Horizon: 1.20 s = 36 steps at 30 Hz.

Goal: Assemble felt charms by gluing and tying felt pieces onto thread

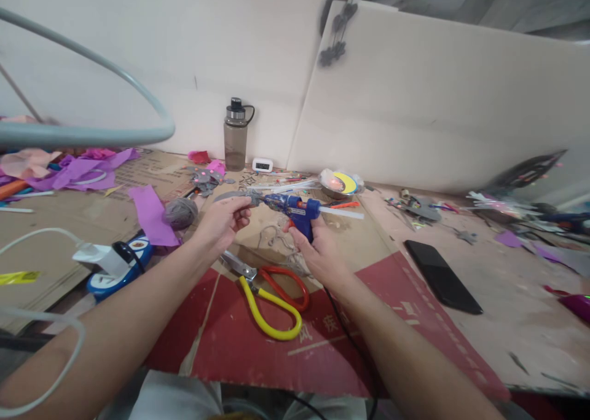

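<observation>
My right hand (318, 248) grips a blue hot glue gun (302, 214) by its handle, its nozzle pointing left. A white glue stick (343, 213) sticks out of its back end. My left hand (228, 220) pinches a flat grey piece (237, 195), and the nozzle is close to or touching that piece. Below the hands lie scissors (270, 297) with one yellow and one red handle. Loose grey yarn (276, 238) trails on the cardboard under the glue gun, and a ball of grey yarn (180, 213) rests left of my left hand.
A water bottle (235, 138) and a small white clock (262, 165) stand by the wall. A black phone (442, 277) lies to the right, a blue power strip (120, 272) to the left. Purple paper (152, 214) and a bowl (338, 186) are on the table. A black cord (343, 321) hangs over the front edge.
</observation>
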Available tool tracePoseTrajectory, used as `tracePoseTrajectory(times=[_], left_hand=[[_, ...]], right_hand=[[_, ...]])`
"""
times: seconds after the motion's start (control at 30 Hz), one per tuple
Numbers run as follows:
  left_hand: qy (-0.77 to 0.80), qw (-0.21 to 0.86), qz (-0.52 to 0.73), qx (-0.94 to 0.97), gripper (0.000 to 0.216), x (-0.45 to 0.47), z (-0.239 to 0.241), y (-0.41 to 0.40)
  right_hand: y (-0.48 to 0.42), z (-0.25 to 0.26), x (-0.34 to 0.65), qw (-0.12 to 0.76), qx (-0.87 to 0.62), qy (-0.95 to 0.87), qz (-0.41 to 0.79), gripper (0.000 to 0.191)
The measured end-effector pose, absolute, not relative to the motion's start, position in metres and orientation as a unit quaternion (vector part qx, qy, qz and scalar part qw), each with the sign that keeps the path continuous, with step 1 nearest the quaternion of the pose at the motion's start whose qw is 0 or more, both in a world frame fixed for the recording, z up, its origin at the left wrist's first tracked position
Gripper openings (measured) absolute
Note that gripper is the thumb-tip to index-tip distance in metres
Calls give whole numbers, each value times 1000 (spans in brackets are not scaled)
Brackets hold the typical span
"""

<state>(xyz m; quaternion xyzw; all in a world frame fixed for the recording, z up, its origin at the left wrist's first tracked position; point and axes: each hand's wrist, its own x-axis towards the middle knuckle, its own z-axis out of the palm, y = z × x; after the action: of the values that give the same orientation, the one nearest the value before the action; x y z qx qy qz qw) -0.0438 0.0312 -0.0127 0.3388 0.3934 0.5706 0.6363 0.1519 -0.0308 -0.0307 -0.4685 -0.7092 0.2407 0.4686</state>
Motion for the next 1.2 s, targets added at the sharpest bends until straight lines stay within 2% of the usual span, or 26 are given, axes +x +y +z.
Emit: tracePoseTrajectory(times=[1.07,1.2], left_hand=[[392,655,576,293,6,-41,-6,27],[383,660,575,294,6,-41,-6,28]], right_hand=[[-35,-32,149,485,-459,-717,202,26],[-33,-32,149,482,-460,-721,189,30]])
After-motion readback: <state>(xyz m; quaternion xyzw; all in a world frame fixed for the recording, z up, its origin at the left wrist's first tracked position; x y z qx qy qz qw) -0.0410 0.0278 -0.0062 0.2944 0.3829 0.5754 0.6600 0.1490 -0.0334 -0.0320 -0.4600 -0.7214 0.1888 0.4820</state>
